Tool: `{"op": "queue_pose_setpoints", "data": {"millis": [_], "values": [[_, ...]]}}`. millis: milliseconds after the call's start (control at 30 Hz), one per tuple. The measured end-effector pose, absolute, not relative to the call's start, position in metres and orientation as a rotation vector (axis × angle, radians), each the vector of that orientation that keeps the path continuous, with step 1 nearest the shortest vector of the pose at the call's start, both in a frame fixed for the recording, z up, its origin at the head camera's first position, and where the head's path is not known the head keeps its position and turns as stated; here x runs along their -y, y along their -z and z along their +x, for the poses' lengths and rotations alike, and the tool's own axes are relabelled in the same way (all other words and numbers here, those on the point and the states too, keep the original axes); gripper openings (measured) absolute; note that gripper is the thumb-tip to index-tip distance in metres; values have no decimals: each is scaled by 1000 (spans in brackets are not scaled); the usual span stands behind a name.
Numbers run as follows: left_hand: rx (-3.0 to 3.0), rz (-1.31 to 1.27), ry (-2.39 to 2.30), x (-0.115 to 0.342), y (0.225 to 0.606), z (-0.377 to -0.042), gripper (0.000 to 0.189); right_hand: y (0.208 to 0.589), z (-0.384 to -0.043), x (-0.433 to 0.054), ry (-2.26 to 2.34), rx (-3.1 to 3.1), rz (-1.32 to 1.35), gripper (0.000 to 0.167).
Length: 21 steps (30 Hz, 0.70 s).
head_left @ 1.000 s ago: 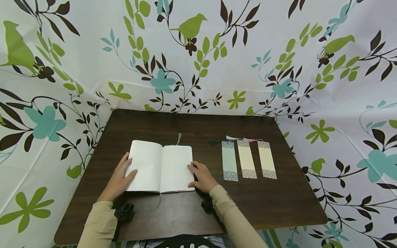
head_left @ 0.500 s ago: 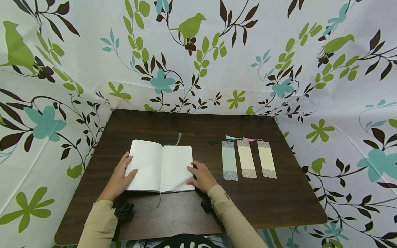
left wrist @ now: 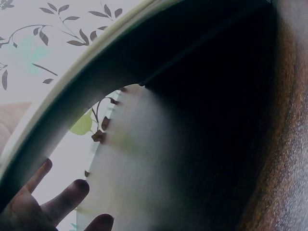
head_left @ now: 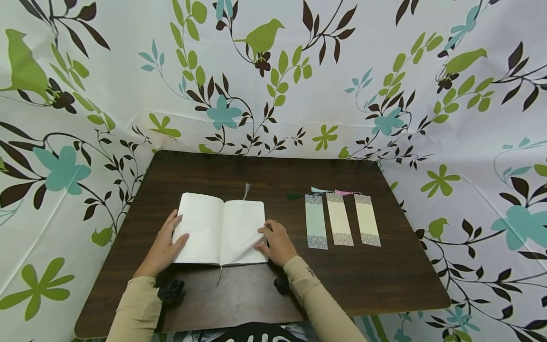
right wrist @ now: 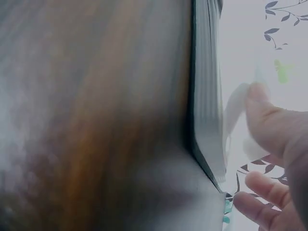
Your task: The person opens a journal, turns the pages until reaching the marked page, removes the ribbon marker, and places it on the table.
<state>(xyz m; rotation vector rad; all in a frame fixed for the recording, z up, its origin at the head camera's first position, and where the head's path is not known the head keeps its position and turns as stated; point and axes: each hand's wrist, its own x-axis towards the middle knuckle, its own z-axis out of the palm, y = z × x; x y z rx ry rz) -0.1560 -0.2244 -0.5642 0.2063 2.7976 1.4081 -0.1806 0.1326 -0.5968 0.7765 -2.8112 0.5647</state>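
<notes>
An open notebook [head_left: 200, 228] with blank-looking pages lies on the table in the head view. My left hand [head_left: 161, 247] holds its left side, thumb over the page and fingers at the edge. In the left wrist view, the fingers [left wrist: 72, 195] show beside the dark underside of the cover [left wrist: 207, 86]. On the notebook's right, my right hand [head_left: 278, 244] touches the right page [head_left: 241, 223] near its outer edge. A slanting fold runs across that page's lower part. The right wrist view shows the thumb [right wrist: 269, 115] against a bent page, with the other fingers apart from it.
Right of the notebook lie a green bookmark [head_left: 316, 221] and two cream bookmarks [head_left: 340, 221], [head_left: 368, 221], all with tassels. A grey tassel [head_left: 247, 191] sticks out above the notebook. The dark wooden table [head_left: 384, 285] meets a patterned curtain [head_left: 273, 85] behind.
My right hand has moved slightly left, its thumb further in over the right page. That page, smooth before, now buckles at its lower part. The left hand is practically still.
</notes>
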Motion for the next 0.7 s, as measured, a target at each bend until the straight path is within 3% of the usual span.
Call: {"op": "queue_pose_setpoints", "data": {"millis": [133, 300, 400, 567, 700], "values": [[-2798, 204, -1408, 225, 566, -156, 68, 594, -179, -130, -666, 2797, 788, 62], [-2798, 204, -1416, 226, 567, -156, 68, 589, -177, -124, -1008, 2815, 857, 100], [-2794, 203, -1425, 226, 567, -155, 68, 584, -174, -118, -1343, 2771, 896, 113], [-2785, 210, -1443, 225, 566, -154, 69, 579, -166, -107, -1852, 2729, 884, 111], [-2789, 228, -1465, 226, 566, -153, 70, 577, -160, -98, -1995, 2782, 874, 108]]}}
